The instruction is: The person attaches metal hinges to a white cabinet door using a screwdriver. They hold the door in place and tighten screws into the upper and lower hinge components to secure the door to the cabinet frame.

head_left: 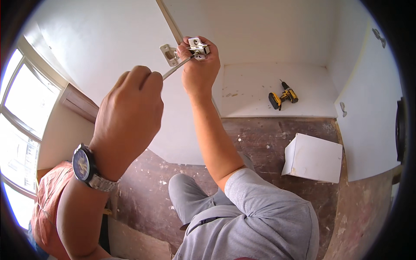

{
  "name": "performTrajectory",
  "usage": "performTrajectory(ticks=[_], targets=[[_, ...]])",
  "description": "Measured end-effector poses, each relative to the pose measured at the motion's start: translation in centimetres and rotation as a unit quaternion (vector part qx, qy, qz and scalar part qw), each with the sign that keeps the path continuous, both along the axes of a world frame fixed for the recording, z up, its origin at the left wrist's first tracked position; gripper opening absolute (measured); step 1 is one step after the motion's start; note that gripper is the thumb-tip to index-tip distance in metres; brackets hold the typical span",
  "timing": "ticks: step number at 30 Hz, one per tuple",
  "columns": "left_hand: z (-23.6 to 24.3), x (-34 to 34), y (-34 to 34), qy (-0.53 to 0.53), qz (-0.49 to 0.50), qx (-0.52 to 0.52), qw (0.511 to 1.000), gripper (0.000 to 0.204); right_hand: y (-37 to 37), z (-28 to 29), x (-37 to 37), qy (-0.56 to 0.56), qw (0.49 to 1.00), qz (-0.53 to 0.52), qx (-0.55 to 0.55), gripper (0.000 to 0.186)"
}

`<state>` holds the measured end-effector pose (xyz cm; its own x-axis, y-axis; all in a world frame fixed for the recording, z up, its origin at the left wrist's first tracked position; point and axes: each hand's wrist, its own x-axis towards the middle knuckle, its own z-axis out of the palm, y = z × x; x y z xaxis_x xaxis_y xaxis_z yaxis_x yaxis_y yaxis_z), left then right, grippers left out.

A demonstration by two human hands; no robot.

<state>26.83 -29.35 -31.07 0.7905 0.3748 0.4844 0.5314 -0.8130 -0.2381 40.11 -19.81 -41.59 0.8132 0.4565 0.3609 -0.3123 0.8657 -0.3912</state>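
Observation:
My right hand (pixel 200 73) grips the metal arm of a cabinet hinge (pixel 196 43), fingers behind it and thumb along its side. Beside it, the hinge's cup plate (pixel 165 51) sits on the white cabinet door (pixel 121 39) near its edge. My left hand (pixel 130 104), with a watch on the wrist, is closed around a screwdriver (pixel 177 66), whose handle is hidden in the fist. The screwdriver's shaft reaches diagonally up to a screw on the hinge.
A yellow-black drill (pixel 288 94) lies with small screws on the cabinet's white bottom (pixel 242 76). Another door (pixel 372 138) with hinges stands at the right. A white box (pixel 313 158) is on the stained floor (pixel 268 134). A window (pixel 26 95) and pink cloth bundle (pixel 47 195) are at the left.

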Motion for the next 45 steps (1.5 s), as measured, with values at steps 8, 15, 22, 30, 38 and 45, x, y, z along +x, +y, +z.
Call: performTrajectory(ticks=[8, 15, 22, 30, 38, 45], targets=[[-1.5, -0.7, 1.1, 0.17, 0.041, 0.167, 0.97, 0.039, -0.2, 0.5, -0.7, 0.04, 0.999, -0.014, 0.002, 0.033], [-0.5, 1.2, -0.1, 0.133, 0.085, 0.051, 0.986, 0.037, -0.3, 0.6, -0.3, 0.047, 0.999, 0.01, 0.004, 0.033], [-0.9, 0.9, 0.0, 0.152, 0.078, 0.113, 0.979, 0.032, -0.2, 0.5, -0.4, 0.05, 0.999, -0.003, 0.012, 0.032], [-0.9, 1.9, 0.1, 0.009, 0.047, -0.004, 0.999, 0.015, 0.2, 0.6, -0.1, 0.044, 0.999, 0.004, -0.006, 0.033], [-0.5, 2.3, -0.2, -0.01, 0.077, -0.067, 0.995, 0.008, 0.5, 0.4, 0.0, 0.056, 0.998, 0.005, 0.015, 0.034], [-0.1, 2.2, -0.1, -0.029, 0.052, -0.077, 0.995, 0.009, -0.4, 0.6, 0.2, 0.037, 0.999, 0.002, -0.018, 0.033]])
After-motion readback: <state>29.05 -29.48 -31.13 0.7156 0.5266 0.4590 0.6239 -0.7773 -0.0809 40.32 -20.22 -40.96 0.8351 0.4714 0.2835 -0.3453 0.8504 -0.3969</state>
